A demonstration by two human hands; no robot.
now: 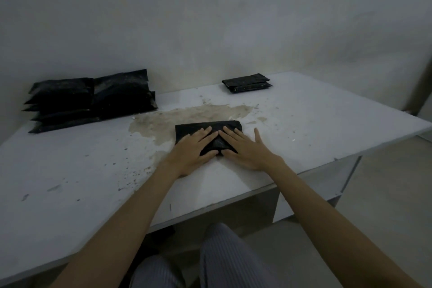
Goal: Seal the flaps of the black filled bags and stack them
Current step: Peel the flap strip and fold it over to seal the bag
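Note:
A black filled bag (217, 141) lies flat on the white table (315, 124), just in front of me. My left hand (192, 151) presses its left half with straight fingers. My right hand (244, 148) presses its right half, fingers spread flat, the little finger off the bag on the table. The fingertips of both hands nearly meet over the bag's middle. A pile of several black bags (93, 98) sits at the far left against the wall. A low stack of two folded black bags (247, 83) stands at the far right of centre.
A brownish stain (177, 116) and dark specks spread across the table between the pile and the pressed bag. A pale wall (210, 18) rises right behind the table. The table's right corner (420, 124) drops off to the floor. My striped trousers (222, 257) show below the front edge.

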